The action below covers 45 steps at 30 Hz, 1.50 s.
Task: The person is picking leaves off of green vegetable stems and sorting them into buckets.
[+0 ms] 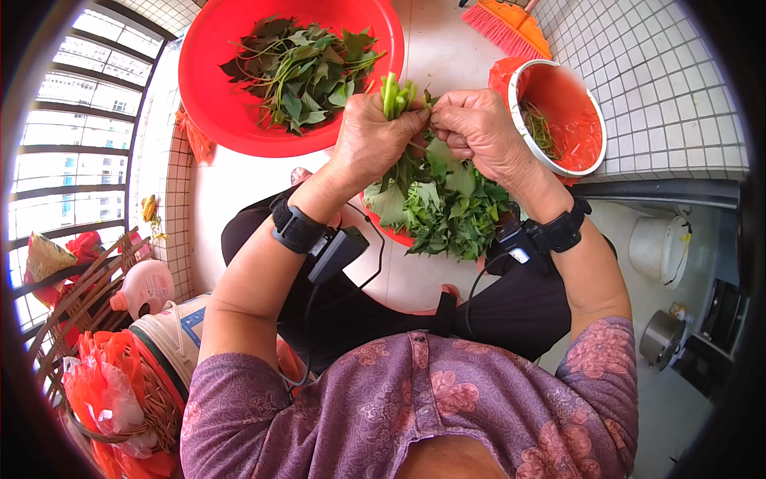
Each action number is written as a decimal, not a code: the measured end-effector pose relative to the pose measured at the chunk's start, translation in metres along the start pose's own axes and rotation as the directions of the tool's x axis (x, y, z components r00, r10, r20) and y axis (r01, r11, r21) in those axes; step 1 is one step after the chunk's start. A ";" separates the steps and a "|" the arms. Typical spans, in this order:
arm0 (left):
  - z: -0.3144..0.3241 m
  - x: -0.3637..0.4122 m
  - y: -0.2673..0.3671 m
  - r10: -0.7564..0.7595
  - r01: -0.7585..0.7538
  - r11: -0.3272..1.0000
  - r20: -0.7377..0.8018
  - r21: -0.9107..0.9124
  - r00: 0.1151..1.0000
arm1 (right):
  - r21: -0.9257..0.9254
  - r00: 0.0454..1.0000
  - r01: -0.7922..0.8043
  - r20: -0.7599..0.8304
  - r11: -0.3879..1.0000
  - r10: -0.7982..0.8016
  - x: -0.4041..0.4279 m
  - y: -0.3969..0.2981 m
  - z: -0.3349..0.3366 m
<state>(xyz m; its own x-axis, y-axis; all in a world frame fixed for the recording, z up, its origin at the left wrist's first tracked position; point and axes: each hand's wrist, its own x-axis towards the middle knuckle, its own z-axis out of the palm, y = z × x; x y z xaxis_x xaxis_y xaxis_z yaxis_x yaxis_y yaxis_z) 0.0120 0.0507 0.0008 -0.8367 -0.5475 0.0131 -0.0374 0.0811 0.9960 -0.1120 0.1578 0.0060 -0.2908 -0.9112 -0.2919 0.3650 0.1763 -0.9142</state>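
My left hand (pixel 374 135) grips a bunch of leafy green stems (pixel 392 99), their pale cut ends sticking up past the thumb. Beside it, thumb and forefinger of my right hand (pixel 479 129) pinch a thin stem at the edge of the bunch; the fingers hide most of it. Under both hands a heap of leafy greens (pixel 458 215) fills a red basket (pixel 398 236), of which only part of the rim shows. Farther off, a wide red plastic basin (pixel 206 90) holds a loose pile of greens (pixel 311 75).
Right of my hands stands a white bucket (pixel 601 135) lined with a red bag, stem scraps inside. A broom (pixel 505 27) lies beyond it. At left are a pink bottle (pixel 143 287), a wicker basket with red plastic bags (pixel 108 383) and a barred window (pixel 78 132).
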 end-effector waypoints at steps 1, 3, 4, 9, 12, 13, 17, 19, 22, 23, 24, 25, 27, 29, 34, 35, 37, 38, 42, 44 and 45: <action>0.000 0.000 0.001 -0.044 0.048 0.990 0.035 -0.133 0.998 | -0.009 1.000 0.009 -0.019 1.000 -0.009 0.001 0.000 0.000; -0.004 0.001 0.002 -0.048 0.055 0.988 0.053 -0.146 0.997 | -0.017 0.999 0.018 -0.038 1.000 -0.019 0.003 0.001 -0.001; -0.005 0.001 0.005 -0.064 0.071 0.989 0.061 -0.128 0.996 | -0.029 0.998 0.048 -0.033 0.998 -0.049 0.003 0.001 -0.001; -0.011 0.003 0.006 -0.099 0.086 0.975 -0.051 -0.203 0.994 | -0.141 0.998 0.059 -0.008 0.988 -0.061 0.006 0.001 -0.004; -0.030 0.005 0.008 -0.065 0.040 0.977 -0.118 -0.208 0.991 | -0.206 0.993 0.027 -0.105 0.978 -0.049 0.006 -0.002 -0.026; -0.038 0.005 0.007 -0.070 0.039 0.974 -0.132 -0.223 0.989 | -0.206 0.993 0.030 -0.102 0.978 -0.051 0.008 0.000 -0.038; -0.066 0.005 0.023 0.000 -0.043 0.993 -0.369 -0.109 0.929 | -0.222 0.954 0.046 -0.280 0.974 -0.109 0.009 -0.003 -0.087; -0.095 0.010 0.024 0.083 -0.141 0.988 -0.551 -0.064 0.831 | -0.276 0.879 0.030 -0.451 0.961 -0.156 0.009 -0.006 -0.107; -0.139 0.021 0.018 -0.061 -0.163 0.944 -0.635 -0.288 0.770 | -0.367 0.806 0.006 -0.549 0.930 -0.222 0.009 -0.003 -0.156; -0.144 0.023 0.016 -0.056 -0.168 0.945 -0.640 -0.283 0.766 | -0.592 0.761 -0.198 -0.595 0.781 -0.258 0.010 0.002 -0.172; -0.147 0.026 0.009 -0.152 -0.091 0.941 -0.645 -0.327 0.749 | -0.733 0.714 -0.402 -0.626 0.548 -0.314 0.010 0.010 -0.187; -0.148 0.029 0.006 -0.246 -0.016 0.928 -0.644 -0.372 0.725 | -0.734 0.713 -0.401 -0.626 0.549 -0.317 0.008 0.025 -0.202; -0.142 0.032 0.004 -0.268 0.041 0.934 -0.621 -0.354 0.737 | -0.859 0.736 -0.477 -0.274 -0.187 -0.619 0.002 0.051 -0.217; -0.145 0.028 0.005 -0.273 0.103 0.947 -0.590 -0.304 0.760 | -0.772 0.721 -0.634 -0.573 -0.039 -0.389 0.007 0.035 -0.182; -0.130 0.024 0.008 -0.286 0.116 0.870 -0.299 -0.479 0.910 | -0.731 0.734 -0.677 -0.663 -0.083 -0.146 0.010 0.001 -0.151; -0.131 0.025 0.001 -0.272 0.140 0.801 -0.144 -0.582 0.951 | -0.732 0.735 -0.676 -0.662 -0.082 -0.146 0.010 0.006 -0.143; -0.097 0.021 0.017 -0.216 0.154 0.828 -0.053 -0.539 0.975 | -0.778 0.803 -0.443 -0.123 -0.446 -0.583 0.005 0.017 -0.133; -0.090 0.023 0.015 -0.201 0.193 0.826 0.043 -0.530 0.979 | -0.851 0.799 -0.357 -0.065 -0.384 -0.598 0.008 0.014 -0.125; -0.054 0.024 0.024 -0.229 0.234 0.829 0.074 -0.509 0.971 | -0.975 0.700 0.224 0.162 -0.002 -0.695 0.026 -0.001 -0.075; -0.052 0.020 0.022 -0.185 0.209 0.874 0.098 -0.438 0.978 | -0.851 0.819 0.244 -0.076 0.465 -0.569 0.018 -0.016 -0.023; -0.049 0.019 0.020 -0.139 0.182 0.910 0.141 -0.371 0.980 | -0.545 0.914 0.158 -0.236 0.823 -0.331 0.012 -0.021 -0.006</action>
<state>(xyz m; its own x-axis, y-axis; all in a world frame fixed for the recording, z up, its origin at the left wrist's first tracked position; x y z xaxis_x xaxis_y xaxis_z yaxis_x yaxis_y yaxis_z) 0.0219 0.0013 0.0255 -0.8918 -0.4308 -0.1381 0.0161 -0.3354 0.9419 -0.1287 0.1457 0.0200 -0.5951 -0.8031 -0.0304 -0.2274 0.2046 -0.9521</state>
